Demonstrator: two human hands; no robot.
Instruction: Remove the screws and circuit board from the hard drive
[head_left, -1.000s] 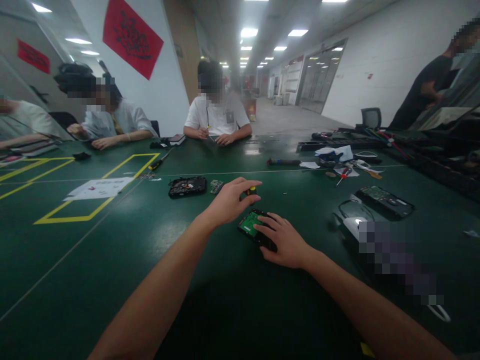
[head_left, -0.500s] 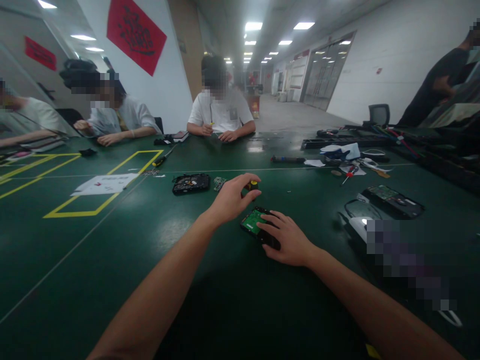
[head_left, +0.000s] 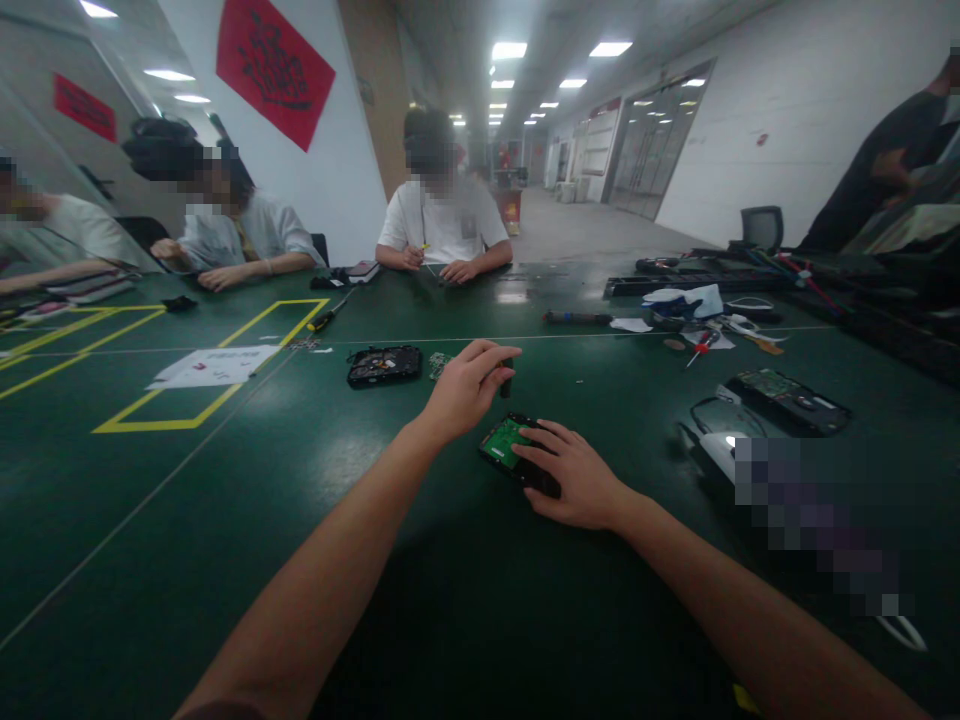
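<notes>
A black hard drive [head_left: 504,443] with a green circuit board facing up lies on the green table [head_left: 225,480] in front of me. My right hand [head_left: 574,475] rests on its right side, fingers curled over the edge, pressing it down. My left hand [head_left: 466,385] hovers just above and behind the drive, fingers closed round a small dark screwdriver [head_left: 507,382] whose lower end pokes out below the fingertips.
A second opened hard drive [head_left: 384,365] and a small circuit board [head_left: 439,363] lie further back. More drives, cables and tools [head_left: 787,395] sit at the right. A paper sheet [head_left: 214,365] lies in a yellow-taped box. Other people sit across the table [head_left: 442,225].
My left hand has turned and closed more tightly on the screwdriver; its yellow top, visible before, is now covered. The right hand stays on the drive.
</notes>
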